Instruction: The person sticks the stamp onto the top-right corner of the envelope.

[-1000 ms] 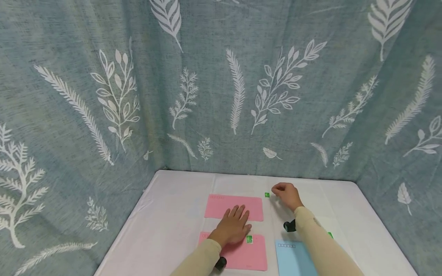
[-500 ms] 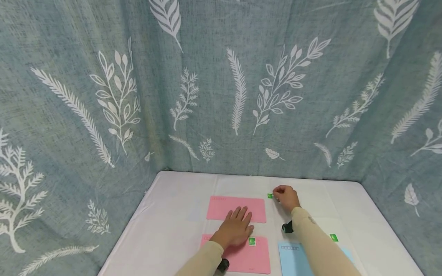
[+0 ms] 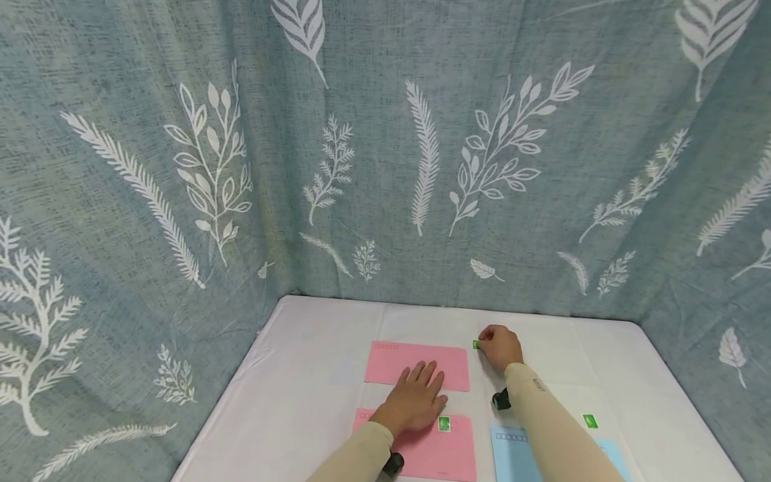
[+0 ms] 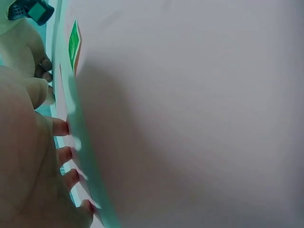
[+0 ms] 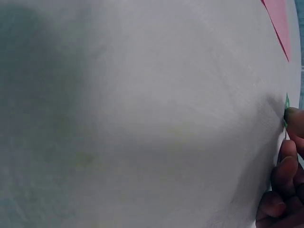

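My left hand (image 3: pixel 412 402) lies with straight, spread fingers over two pink envelopes. Its fingertips reach onto the far pink envelope (image 3: pixel 391 365), while the palm is above the near pink envelope (image 3: pixel 434 458). Near the thumb, a green stamp (image 3: pixel 444 424) sits on that near envelope; the left wrist view also has this stamp (image 4: pixel 73 45). Beyond and to the right, my right hand (image 3: pixel 501 348) has thumb and fingers together at a small green stamp (image 3: pixel 475 345). In the right wrist view the fingertips pinch this stamp (image 5: pixel 287 100), partly covering it.
A blue envelope (image 3: pixel 512 462) lies at the front right, partly under the right sleeve. Another green stamp (image 3: pixel 590 421) rests on the white table (image 3: pixel 289 395) beyond it. A patterned curtain (image 3: pixel 361 167) encloses the back and sides.
My right fingers have moved left and in to the far green stamp and now partly cover it. The left hand keeps its place. The whole view has shifted slightly.
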The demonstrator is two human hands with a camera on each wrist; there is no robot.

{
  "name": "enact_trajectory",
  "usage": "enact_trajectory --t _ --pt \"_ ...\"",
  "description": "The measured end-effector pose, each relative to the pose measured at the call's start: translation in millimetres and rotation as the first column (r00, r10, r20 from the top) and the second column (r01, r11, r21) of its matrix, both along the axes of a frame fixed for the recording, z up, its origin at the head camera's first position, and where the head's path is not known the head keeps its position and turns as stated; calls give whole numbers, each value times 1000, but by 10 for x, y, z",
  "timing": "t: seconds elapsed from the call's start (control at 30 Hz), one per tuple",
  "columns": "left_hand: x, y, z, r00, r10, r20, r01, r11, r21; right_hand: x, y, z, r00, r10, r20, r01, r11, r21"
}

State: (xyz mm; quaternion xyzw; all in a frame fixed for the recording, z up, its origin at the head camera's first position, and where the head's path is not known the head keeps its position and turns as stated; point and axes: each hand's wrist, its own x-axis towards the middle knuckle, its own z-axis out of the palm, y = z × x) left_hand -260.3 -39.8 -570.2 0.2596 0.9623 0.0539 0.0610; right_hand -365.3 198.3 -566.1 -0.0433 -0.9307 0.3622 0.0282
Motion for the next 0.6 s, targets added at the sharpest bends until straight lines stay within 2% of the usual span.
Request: enact_trajectory --t 0.13,0.6 --pt "-5 4 -48 1000 4 -1 -4 1000 -9 35 -7 4 1000 2 10 -2 1000 -9" --pt "-27 -8 -46 1000 4 22 -3 1000 -15 35 43 24 995 86 59 -84 996 -35"
